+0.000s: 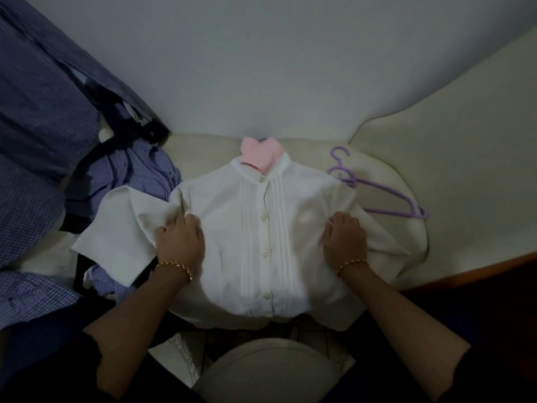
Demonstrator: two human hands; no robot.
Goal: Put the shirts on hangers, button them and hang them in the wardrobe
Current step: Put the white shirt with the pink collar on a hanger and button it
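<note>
The left hand (180,239) and the right hand (344,237) each grasp a side of the buttoned white shirt (247,228), with the purple hangers (340,171) beyond the right hand.

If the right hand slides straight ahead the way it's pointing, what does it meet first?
More of the white shirt: the shoulder fabric just ahead of the right hand, which grips it. Past that, probably the purple hangers, though depth is unclear.

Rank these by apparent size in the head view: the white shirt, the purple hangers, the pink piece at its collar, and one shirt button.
1. white shirt
2. purple hangers
3. pink piece, partly hidden by the shirt, so its full size is unsure
4. shirt button
</note>
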